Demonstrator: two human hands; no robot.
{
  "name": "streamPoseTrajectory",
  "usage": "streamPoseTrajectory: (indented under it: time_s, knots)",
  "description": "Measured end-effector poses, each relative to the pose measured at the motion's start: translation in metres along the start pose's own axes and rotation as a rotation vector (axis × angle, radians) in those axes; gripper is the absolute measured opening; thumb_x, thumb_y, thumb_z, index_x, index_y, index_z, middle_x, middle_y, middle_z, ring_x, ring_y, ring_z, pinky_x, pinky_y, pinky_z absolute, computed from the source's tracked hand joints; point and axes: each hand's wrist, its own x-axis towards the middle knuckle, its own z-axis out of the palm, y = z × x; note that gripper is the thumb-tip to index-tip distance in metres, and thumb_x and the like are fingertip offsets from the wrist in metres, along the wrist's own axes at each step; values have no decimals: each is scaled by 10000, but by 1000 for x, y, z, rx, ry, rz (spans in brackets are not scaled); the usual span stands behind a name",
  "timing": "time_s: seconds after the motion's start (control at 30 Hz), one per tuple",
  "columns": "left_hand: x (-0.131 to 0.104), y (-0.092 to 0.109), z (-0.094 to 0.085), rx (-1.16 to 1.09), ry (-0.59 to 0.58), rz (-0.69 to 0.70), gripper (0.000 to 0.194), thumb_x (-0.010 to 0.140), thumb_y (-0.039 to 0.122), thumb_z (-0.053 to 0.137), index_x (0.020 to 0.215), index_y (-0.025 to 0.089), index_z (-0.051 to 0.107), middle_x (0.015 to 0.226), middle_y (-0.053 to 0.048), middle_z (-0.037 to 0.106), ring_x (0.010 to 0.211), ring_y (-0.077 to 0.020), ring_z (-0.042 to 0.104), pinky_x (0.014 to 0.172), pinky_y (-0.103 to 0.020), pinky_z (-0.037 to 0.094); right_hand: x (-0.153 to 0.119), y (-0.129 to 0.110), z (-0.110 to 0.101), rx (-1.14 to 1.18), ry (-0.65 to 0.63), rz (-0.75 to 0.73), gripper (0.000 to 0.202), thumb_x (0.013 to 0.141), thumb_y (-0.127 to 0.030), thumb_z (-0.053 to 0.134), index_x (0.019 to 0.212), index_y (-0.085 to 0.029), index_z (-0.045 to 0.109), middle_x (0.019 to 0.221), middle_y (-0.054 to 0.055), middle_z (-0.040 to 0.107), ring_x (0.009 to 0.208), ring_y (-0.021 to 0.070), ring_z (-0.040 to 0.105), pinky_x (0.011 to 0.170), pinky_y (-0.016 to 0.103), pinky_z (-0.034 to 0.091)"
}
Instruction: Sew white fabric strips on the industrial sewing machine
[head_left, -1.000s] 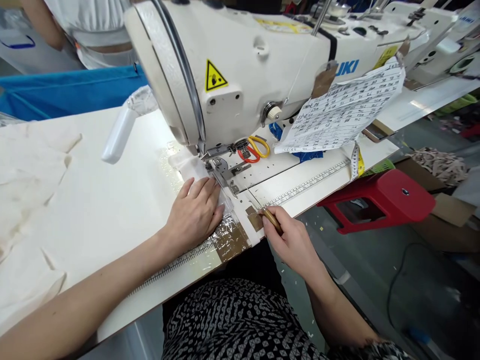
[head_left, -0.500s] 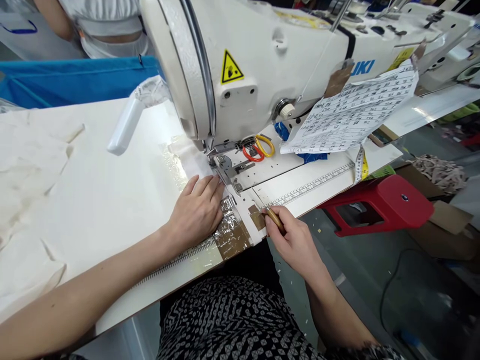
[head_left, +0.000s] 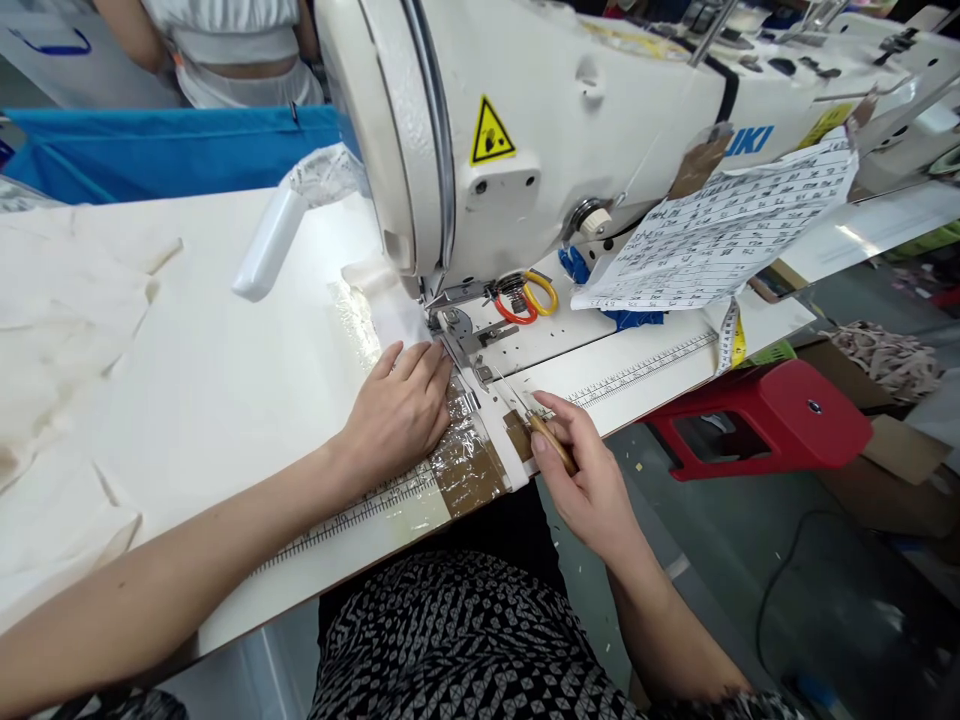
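My left hand [head_left: 397, 410] lies flat, palm down, beside the needle area of a white sewing machine [head_left: 540, 130]. Its fingertips rest at the near end of a white fabric piece [head_left: 394, 308] that reaches to the presser foot. In my right hand [head_left: 589, 485] is an awl [head_left: 553, 445] with a wooden handle; the thin metal shaft points toward the metal guide in front of the foot. Between the hands a narrow white strip [head_left: 501, 432] runs from the guide to the table's front edge, over brown tape [head_left: 469, 475].
Scissors with red and yellow handles [head_left: 536, 295] lie under the machine arm. Handwritten paper [head_left: 720, 235] leans at the right, above a tape measure [head_left: 729, 340]. Pale fabric [head_left: 67, 330] covers the table's left. A red stool [head_left: 780, 420] stands at the right; a person [head_left: 232, 50] is beyond.
The whole view has shifted slightly, moving the machine rightward in the picture. My right index finger has stretched forward along the awl, whose shaft now shows more. My left hand stays by the foot.
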Motion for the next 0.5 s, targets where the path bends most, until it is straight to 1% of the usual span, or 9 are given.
streamPoseTrajectory:
  time_s: [0.07, 0.1, 0.13, 0.23, 0.33, 0.4, 0.5]
  knots:
    - [2, -2, 0, -2, -10, -12, 500, 998, 261, 297, 1361, -2, 519, 1390, -217, 545, 1293, -332, 491, 1123, -502, 364, 3, -3, 5, 20, 2, -98, 326, 1009, -212, 463, 1330, -193, 519, 1062, 62, 712, 876, 144, 673, 741, 255, 528]
    - [3, -3, 0, -4, -13, -23, 495, 998, 263, 302, 1356, 0, 521, 1379, -215, 547, 1274, -329, 498, 1107, -492, 382, 6, -4, 9, 19, 3, -152, 307, 1007, -189, 457, 1300, -195, 547, 1086, 70, 706, 919, 149, 668, 778, 268, 529]
    - [4, -4, 0, -7, -13, -38, 487, 997, 263, 307, 1345, 3, 528, 1360, -214, 553, 1246, -325, 510, 1081, -482, 406, 9, -6, 13, 14, 0, -204, 288, 1003, -169, 451, 1262, -190, 575, 1074, 74, 702, 922, 152, 663, 787, 276, 528]
    - [7, -8, 2, -16, 2, -85, 460, 993, 272, 322, 1295, 21, 563, 1286, -208, 578, 1140, -317, 540, 973, -461, 473, 22, -9, 28, -52, -14, -356, 246, 990, -155, 447, 1160, -150, 624, 905, 63, 682, 772, 144, 633, 671, 262, 508]
    - [9, -13, 4, -35, 22, -89, 434, 978, 268, 350, 1251, 29, 587, 1232, -199, 597, 1058, -305, 553, 897, -442, 500, 36, -10, 44, -225, -3, -484, 231, 998, -195, 449, 1049, -128, 664, 822, 57, 669, 680, 138, 603, 576, 249, 451]
    - [9, -16, 6, -55, 45, -66, 426, 966, 255, 366, 1237, 14, 590, 1211, -196, 606, 1037, -295, 555, 888, -430, 506, 43, -11, 52, -355, 10, -524, 268, 1012, -209, 429, 1014, -123, 682, 794, 50, 668, 630, 129, 587, 534, 250, 404]
    - [8, -19, 8, -85, 88, -27, 430, 959, 240, 373, 1240, -6, 585, 1193, -199, 622, 1055, -295, 555, 899, -430, 510, 49, -12, 60, -485, 27, -523, 306, 1021, -213, 399, 1054, -117, 688, 827, 56, 686, 624, 128, 599, 521, 259, 375]
